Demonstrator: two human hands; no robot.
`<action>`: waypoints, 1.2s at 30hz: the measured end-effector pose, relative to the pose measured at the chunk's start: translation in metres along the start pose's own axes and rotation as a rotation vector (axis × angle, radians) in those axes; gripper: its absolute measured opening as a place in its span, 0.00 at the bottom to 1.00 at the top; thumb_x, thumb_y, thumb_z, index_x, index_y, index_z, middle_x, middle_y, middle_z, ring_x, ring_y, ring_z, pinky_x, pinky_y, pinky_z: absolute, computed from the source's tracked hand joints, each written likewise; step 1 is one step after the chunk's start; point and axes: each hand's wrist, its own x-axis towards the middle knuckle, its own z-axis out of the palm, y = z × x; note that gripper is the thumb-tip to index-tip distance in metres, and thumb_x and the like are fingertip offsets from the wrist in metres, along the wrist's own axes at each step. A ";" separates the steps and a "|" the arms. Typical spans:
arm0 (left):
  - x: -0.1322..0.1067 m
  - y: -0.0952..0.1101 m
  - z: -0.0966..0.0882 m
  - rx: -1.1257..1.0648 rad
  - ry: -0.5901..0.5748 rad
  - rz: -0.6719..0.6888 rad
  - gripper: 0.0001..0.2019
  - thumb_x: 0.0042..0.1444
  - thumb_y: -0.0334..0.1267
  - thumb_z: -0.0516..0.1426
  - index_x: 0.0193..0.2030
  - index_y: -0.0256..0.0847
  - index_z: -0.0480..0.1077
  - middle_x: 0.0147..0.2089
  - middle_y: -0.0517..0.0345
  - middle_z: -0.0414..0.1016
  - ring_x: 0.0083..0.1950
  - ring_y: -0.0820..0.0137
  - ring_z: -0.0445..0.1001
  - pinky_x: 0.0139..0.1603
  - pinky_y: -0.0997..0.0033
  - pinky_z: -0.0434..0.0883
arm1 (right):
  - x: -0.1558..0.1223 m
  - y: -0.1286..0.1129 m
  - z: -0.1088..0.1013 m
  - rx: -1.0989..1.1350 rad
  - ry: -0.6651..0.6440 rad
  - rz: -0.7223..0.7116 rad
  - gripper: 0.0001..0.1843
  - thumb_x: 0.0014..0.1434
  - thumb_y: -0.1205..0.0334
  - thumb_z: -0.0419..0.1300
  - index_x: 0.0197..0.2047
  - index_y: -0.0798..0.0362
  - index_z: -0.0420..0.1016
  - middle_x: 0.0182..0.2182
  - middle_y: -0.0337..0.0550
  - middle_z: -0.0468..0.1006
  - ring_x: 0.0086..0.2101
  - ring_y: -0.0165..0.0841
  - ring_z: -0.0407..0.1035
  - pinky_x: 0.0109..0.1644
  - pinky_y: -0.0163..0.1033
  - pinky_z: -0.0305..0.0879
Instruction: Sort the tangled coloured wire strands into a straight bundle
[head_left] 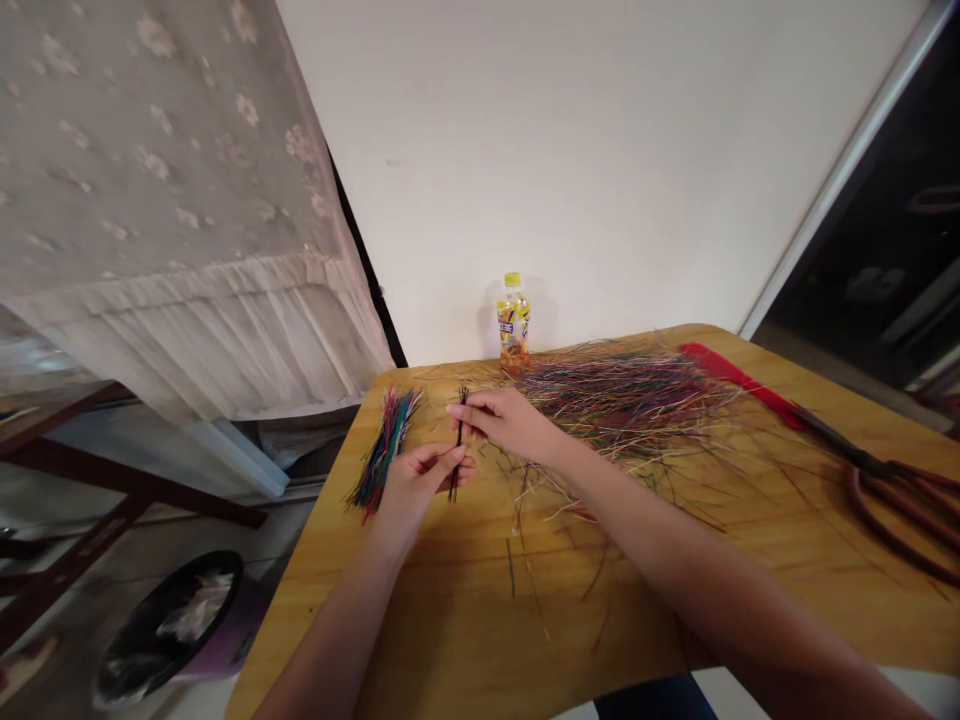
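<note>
A small bundle of short black wires (459,440) stands nearly upright between my two hands, above the table. My left hand (426,475) pinches it at the lower part, with thumb and fingers closed. Higher up, near the top ends, my right hand (501,418) is closed on the same bundle. Just left of my hands lies a pile of short wires in mixed colours (388,450). To the right, a large heap of long, thin coloured wires (630,395) spreads over the table, partly behind my right forearm.
A drink bottle with a yellow cap (514,325) stands by the wall. Large scissors (870,460) and a red strip (742,382) lie on the right of the wooden table (450,610). Loose wires are scattered near the front. A lined bin (217,650) stands on the floor at left.
</note>
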 end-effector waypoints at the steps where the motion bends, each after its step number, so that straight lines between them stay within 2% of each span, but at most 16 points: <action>1: 0.000 0.001 0.001 0.022 0.011 0.018 0.18 0.37 0.49 0.67 0.29 0.35 0.74 0.26 0.54 0.78 0.29 0.69 0.76 0.33 0.72 0.73 | 0.001 0.002 0.001 0.040 0.014 0.022 0.23 0.59 0.46 0.54 0.24 0.56 0.71 0.19 0.36 0.69 0.22 0.25 0.63 0.29 0.31 0.60; 6: -0.001 0.006 0.005 0.101 0.076 0.101 0.19 0.38 0.52 0.65 0.27 0.37 0.72 0.27 0.55 0.78 0.25 0.69 0.76 0.30 0.70 0.74 | 0.006 0.014 0.008 0.246 0.074 0.099 0.21 0.59 0.48 0.54 0.27 0.56 0.72 0.20 0.36 0.70 0.22 0.25 0.64 0.29 0.31 0.63; 10: -0.001 0.005 0.002 0.138 0.039 0.078 0.18 0.38 0.51 0.65 0.26 0.37 0.72 0.27 0.55 0.78 0.23 0.70 0.75 0.28 0.71 0.73 | 0.007 0.012 -0.005 0.240 -0.075 0.140 0.19 0.59 0.50 0.54 0.28 0.57 0.73 0.23 0.39 0.73 0.24 0.25 0.66 0.31 0.31 0.64; 12: 0.001 0.003 -0.004 0.145 0.044 0.045 0.17 0.38 0.51 0.66 0.27 0.37 0.73 0.27 0.55 0.78 0.26 0.69 0.76 0.30 0.71 0.73 | 0.007 0.010 -0.016 0.209 -0.100 0.169 0.19 0.61 0.50 0.52 0.31 0.57 0.74 0.27 0.41 0.75 0.24 0.25 0.66 0.31 0.31 0.63; 14: 0.004 0.002 -0.010 0.131 0.104 0.023 0.17 0.39 0.50 0.65 0.27 0.37 0.74 0.28 0.54 0.79 0.29 0.69 0.77 0.33 0.72 0.73 | 0.006 0.013 -0.025 0.080 -0.017 0.185 0.20 0.62 0.50 0.50 0.34 0.57 0.74 0.29 0.43 0.76 0.26 0.27 0.67 0.30 0.32 0.63; 16: 0.007 0.002 -0.015 0.082 0.178 0.028 0.16 0.40 0.49 0.65 0.28 0.37 0.74 0.29 0.54 0.79 0.31 0.69 0.77 0.36 0.72 0.73 | 0.005 0.020 -0.027 -0.156 0.039 0.219 0.17 0.60 0.53 0.53 0.34 0.57 0.75 0.29 0.44 0.77 0.27 0.29 0.68 0.32 0.33 0.62; 17: 0.007 0.002 -0.017 0.051 0.206 0.033 0.17 0.39 0.49 0.65 0.29 0.37 0.74 0.29 0.54 0.79 0.32 0.69 0.77 0.38 0.71 0.73 | 0.004 0.023 -0.025 -0.290 0.010 0.252 0.15 0.59 0.55 0.56 0.32 0.57 0.76 0.28 0.44 0.78 0.28 0.30 0.69 0.32 0.34 0.62; 19: 0.007 0.004 -0.019 0.009 0.237 0.036 0.17 0.38 0.49 0.66 0.30 0.37 0.74 0.29 0.54 0.79 0.33 0.68 0.78 0.40 0.70 0.73 | 0.001 0.029 -0.015 -0.537 -0.133 0.326 0.11 0.56 0.59 0.58 0.29 0.57 0.78 0.28 0.45 0.79 0.29 0.33 0.71 0.34 0.34 0.63; 22: 0.004 0.008 -0.017 0.028 0.238 0.021 0.18 0.38 0.49 0.66 0.30 0.37 0.74 0.29 0.54 0.79 0.33 0.67 0.77 0.39 0.68 0.73 | -0.003 0.030 0.004 -0.772 -0.298 0.390 0.11 0.56 0.60 0.58 0.35 0.57 0.79 0.34 0.50 0.80 0.35 0.38 0.73 0.37 0.35 0.64; 26: 0.001 0.011 -0.014 0.076 0.214 0.030 0.17 0.40 0.49 0.65 0.29 0.37 0.74 0.28 0.54 0.79 0.31 0.67 0.77 0.38 0.68 0.73 | -0.004 0.026 0.017 -0.844 -0.332 0.393 0.13 0.58 0.67 0.55 0.44 0.60 0.76 0.42 0.56 0.78 0.43 0.42 0.73 0.42 0.36 0.66; 33: 0.001 0.010 -0.016 0.068 0.222 0.039 0.15 0.41 0.48 0.65 0.28 0.37 0.73 0.28 0.54 0.79 0.31 0.69 0.77 0.39 0.69 0.73 | -0.004 0.015 0.017 -0.921 -0.413 0.344 0.17 0.57 0.77 0.49 0.45 0.63 0.76 0.43 0.60 0.77 0.45 0.43 0.72 0.46 0.38 0.66; 36: 0.000 0.010 -0.016 0.058 0.220 0.037 0.15 0.40 0.47 0.66 0.28 0.37 0.73 0.27 0.56 0.78 0.31 0.69 0.76 0.38 0.70 0.73 | -0.005 0.012 0.017 -0.941 -0.422 0.339 0.18 0.56 0.79 0.48 0.44 0.63 0.76 0.42 0.60 0.77 0.45 0.44 0.72 0.45 0.39 0.67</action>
